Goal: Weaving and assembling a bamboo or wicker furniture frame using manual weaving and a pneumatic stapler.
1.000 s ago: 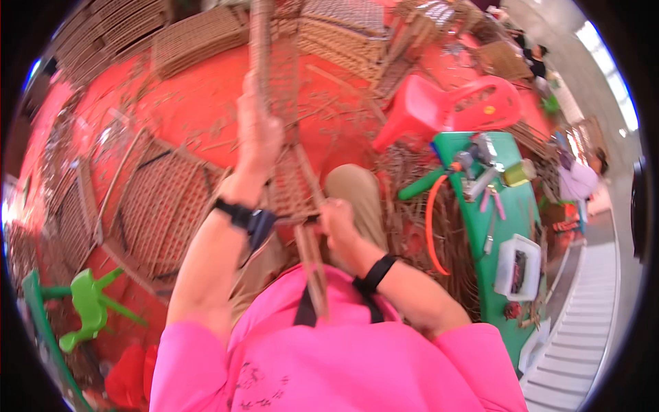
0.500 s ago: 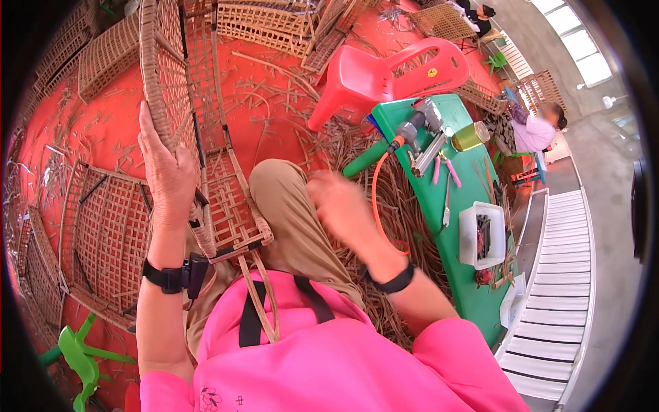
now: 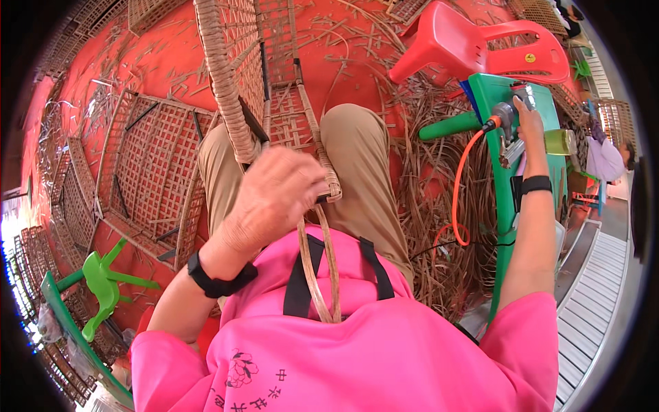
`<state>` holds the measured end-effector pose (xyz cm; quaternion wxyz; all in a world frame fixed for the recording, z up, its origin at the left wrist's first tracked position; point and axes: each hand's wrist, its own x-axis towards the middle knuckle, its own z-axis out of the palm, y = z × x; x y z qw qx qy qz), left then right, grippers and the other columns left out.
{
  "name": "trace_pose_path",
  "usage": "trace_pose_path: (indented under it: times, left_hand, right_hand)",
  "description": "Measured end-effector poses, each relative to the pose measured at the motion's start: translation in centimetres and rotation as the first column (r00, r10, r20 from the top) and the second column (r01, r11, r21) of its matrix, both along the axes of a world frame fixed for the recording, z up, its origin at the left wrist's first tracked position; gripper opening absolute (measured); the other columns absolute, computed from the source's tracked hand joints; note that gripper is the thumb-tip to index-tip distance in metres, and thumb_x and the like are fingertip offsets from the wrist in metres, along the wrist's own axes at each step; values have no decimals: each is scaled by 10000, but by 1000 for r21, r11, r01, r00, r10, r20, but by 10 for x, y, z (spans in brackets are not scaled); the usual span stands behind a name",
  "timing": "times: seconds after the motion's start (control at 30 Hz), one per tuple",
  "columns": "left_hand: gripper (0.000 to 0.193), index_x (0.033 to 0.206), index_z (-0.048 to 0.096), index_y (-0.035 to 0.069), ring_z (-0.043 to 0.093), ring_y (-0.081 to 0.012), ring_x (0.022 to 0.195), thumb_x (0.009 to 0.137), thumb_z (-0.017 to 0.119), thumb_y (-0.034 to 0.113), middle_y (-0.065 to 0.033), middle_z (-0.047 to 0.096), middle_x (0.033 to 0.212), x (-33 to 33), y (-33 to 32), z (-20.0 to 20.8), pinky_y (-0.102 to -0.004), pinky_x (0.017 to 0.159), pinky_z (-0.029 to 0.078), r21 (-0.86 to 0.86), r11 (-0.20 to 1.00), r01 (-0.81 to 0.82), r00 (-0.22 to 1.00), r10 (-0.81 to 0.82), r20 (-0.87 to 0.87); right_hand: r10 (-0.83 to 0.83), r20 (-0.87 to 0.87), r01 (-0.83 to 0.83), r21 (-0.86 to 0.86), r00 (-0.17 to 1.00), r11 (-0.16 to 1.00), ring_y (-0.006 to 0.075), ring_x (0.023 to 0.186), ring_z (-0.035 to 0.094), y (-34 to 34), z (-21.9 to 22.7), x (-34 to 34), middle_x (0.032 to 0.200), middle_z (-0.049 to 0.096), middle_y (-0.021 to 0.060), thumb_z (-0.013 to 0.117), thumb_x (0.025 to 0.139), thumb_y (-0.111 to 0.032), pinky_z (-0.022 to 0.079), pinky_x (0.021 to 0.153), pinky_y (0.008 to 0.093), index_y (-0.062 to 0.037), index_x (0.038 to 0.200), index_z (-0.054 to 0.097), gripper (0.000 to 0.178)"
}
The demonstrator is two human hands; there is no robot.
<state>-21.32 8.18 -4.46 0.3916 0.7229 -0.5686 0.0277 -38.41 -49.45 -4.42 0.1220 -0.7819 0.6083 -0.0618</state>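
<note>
Right hand (image 3: 531, 129) moved onto pneumatic nailer (image 3: 506, 115), left hand (image 3: 277, 189) down rattan frame (image 3: 224, 82), motion-blurred, both grips unclear

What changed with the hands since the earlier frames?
Right hand went from beside the wicker frame rightward to the grey tool on the green table; whether its grip has closed is unclear. Left hand let go of the frame's side and came down to its near end, blurred. Frame stays at the knees; red chair unmoved.
</note>
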Motion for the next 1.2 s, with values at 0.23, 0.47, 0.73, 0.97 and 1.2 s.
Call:
trace_pose_path:
  times: [0.23, 0.47, 0.73, 0.97, 1.2]
  left_hand:
    - [257, 891, 665, 52, 610, -276, 881, 735, 789, 214, -86, 627, 899, -15, 8, -17, -396, 779, 489, 356, 927, 114, 993, -120, -7]
    - [432, 1103, 644, 73, 569, -334, 1009, 748, 827, 236, -113, 633, 1095, 58, 10, 36, -422, 857, 453, -310, 845, -436, 840, 506, 196]
    - [1203, 1524, 88, -93, 204, -448, 1462, 786, 724, 614, -345, 253, 1524, 163, -40, 85, -466, 1194, 245, -259, 812, -523, 852, 511, -115]
    - [878, 1489, 207, -58, 419, -461, 1296, 824, 732, 172, -340, 403, 1373, 182, -81, 77, -475, 1084, 389, -229, 795, -562, 827, 533, -178]
    - [728, 1450, 260, -59, 492, -490, 1179, 801, 589, -26, -355, 468, 1279, 161, -81, 68, -482, 1030, 441, -500, 669, -549, 825, 528, -200]
  right_hand:
    - [37, 388, -98, 138, 921, 986, 296, 901, 670, -46, -53, 6, 1062, 674, 226, 824, 700, -400, 525, 677, 449, 171, 1127, 623, 741]
    - [-151, 758, -72, 253, 634, 965, 168, 559, 554, 12, -24, 4, 714, 575, 21, 708, 701, -78, 447, 499, 329, -32, 814, 604, 160]
    - [-8, 933, -265, 110, 360, 958, 168, 776, 620, 179, 121, -34, 896, 617, 77, 673, 879, -119, 530, 718, 281, 13, 1072, 588, 249]
    - [-144, 777, -498, 522, 613, 692, 204, 622, 612, 324, 170, -26, 827, 578, 110, 661, 866, -131, 553, 561, 345, 31, 1017, 541, 252]
    - [-51, 341, -294, 870, 939, 395, 236, 600, 637, 375, 156, 41, 779, 581, 112, 707, 802, -127, 535, 565, 356, -1, 1097, 517, 373]
